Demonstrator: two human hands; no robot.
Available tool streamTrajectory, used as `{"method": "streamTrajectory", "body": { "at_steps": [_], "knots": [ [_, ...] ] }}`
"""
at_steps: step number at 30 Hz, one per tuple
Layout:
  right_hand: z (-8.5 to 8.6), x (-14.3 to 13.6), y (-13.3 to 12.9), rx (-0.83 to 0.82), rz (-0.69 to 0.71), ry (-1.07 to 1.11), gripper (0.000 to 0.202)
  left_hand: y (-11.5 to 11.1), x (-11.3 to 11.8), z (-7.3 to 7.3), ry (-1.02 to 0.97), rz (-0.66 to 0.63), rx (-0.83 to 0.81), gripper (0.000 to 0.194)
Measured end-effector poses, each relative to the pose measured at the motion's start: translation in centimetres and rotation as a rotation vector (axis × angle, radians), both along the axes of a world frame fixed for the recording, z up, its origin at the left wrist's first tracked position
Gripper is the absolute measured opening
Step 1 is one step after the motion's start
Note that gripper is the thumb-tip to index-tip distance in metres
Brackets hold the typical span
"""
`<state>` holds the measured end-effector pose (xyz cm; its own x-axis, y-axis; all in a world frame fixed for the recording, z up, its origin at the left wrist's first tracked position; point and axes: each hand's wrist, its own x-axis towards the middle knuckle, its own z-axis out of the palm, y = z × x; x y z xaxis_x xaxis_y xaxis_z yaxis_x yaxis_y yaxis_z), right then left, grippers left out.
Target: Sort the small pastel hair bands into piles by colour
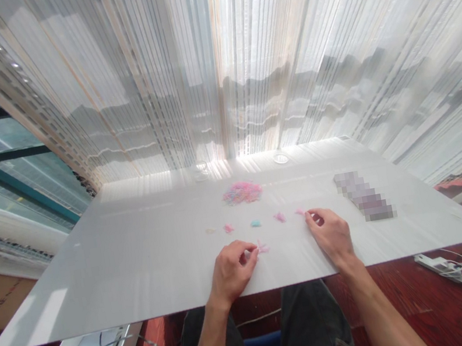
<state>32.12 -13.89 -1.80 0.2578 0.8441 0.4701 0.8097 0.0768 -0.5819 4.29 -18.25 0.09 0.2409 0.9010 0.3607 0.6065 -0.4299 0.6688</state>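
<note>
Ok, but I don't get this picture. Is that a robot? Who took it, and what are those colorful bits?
No robot here! These are a person's own bare hands. The camera sits on that person's head, looking forward and down, so you see almost what they see.

On the white table is a big heap of tiny colorful pieces. Nearer the person is a row of little piles: pale yellow, pink, blue-green and more pinkish ones.

The left hand has its fingertips at some loose pink pieces. The right hand is at the row's right end. The bits are too small to tell whether either hand holds one.
</note>
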Motion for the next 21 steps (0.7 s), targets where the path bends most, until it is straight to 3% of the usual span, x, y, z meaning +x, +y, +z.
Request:
{"method": "streamTrajectory", "body": {
  "at_steps": [7, 16, 19, 21],
  "knots": [
    [0.0, -0.1, -0.2, 0.013, 0.021, -0.017, 0.053, -0.1, 0.0, 0.1, 0.004, 0.005, 0.012, 0.011],
    [0.4, -0.2, -0.4, 0.074, 0.032, 0.008, 0.039, 0.0, 0.0, -0.1, -0.004, -0.001, 0.027, 0.012],
    [0.8, -1.2, -1.0, 0.087, 0.115, 0.022, 0.032, 0.0, 0.0, -0.1, -0.002, -0.012, 0.039, 0.015],
    [1.0, -2.6, -1.6, 0.062, 0.243, 0.023, 0.026, 0.1, 0.0, -0.1, 0.005, -0.019, 0.047, 0.014]
  ]
}}
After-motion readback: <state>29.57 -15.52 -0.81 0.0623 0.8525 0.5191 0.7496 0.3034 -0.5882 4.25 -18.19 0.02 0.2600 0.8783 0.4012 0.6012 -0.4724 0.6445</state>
